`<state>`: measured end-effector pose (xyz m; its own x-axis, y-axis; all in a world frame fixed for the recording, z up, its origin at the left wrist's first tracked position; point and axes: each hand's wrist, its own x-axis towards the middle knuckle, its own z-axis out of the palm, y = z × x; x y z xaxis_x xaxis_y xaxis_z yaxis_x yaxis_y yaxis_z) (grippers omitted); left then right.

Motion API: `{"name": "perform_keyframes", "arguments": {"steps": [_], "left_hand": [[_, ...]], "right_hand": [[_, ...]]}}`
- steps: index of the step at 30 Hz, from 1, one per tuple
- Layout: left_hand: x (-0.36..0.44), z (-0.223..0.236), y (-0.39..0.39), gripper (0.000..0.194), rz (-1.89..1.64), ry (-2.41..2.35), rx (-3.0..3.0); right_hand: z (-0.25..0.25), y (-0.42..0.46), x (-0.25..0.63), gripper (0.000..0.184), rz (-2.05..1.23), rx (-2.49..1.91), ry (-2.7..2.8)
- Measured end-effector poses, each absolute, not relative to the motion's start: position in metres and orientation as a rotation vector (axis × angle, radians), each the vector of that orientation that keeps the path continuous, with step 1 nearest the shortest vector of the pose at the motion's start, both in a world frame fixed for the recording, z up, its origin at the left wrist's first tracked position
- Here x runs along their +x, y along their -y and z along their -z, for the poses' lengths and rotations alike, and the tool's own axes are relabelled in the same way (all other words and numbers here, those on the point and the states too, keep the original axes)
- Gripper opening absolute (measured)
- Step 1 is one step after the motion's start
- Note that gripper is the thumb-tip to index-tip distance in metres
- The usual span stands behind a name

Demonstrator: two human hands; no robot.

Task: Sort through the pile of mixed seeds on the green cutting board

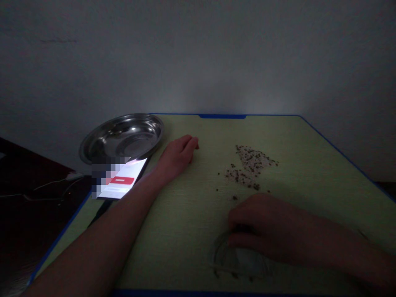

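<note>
My left hand (182, 152) rests on the table with its fingers curled closed, between the metal basin and a spread of grains. Nothing shows in it. Low on the right, my right hand (258, 222) is over a clear round dish (244, 262), its fingers bent together above the rim. Whatever its fingertips hold, if anything, is hidden. A few dark bits lie at the dish's near edge; I cannot tell if they are inside. Beyond my right hand lies a loose patch of pale grains mixed with dark beans (252, 161), with several strays around it.
A shiny metal basin (123, 138) sits at the table's back left corner. In front of it lies a phone or tablet (119, 187) with a lit screen, near my left forearm. The pale green table (192, 247) has a blue edge and stands by a grey wall.
</note>
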<state>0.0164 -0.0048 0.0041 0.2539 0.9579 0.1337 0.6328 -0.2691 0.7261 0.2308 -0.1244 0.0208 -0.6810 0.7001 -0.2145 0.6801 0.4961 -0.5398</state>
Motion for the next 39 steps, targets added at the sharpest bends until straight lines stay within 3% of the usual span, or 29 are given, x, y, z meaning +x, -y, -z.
{"name": "perform_keyframes", "arguments": {"steps": [13,20,26,39], "left_hand": [[0.015,0.000,0.003,0.036,-0.809,-1.424,2.007],[0.016,-0.001,0.003,0.035,-0.780,-1.436,2.005],[0.015,-0.003,0.003,0.035,-0.763,-1.444,1.996],[0.014,-0.008,0.007,0.035,-0.697,-1.476,2.022]], "right_hand": [[-0.039,0.139,0.220,0.015,-1.190,-1.248,2.679],[-0.040,0.121,0.241,0.023,-1.108,-1.215,2.568],[-0.051,0.083,0.282,0.030,-0.806,-1.499,2.214],[-0.046,0.061,0.315,0.030,-1.045,-1.535,2.350]]}}
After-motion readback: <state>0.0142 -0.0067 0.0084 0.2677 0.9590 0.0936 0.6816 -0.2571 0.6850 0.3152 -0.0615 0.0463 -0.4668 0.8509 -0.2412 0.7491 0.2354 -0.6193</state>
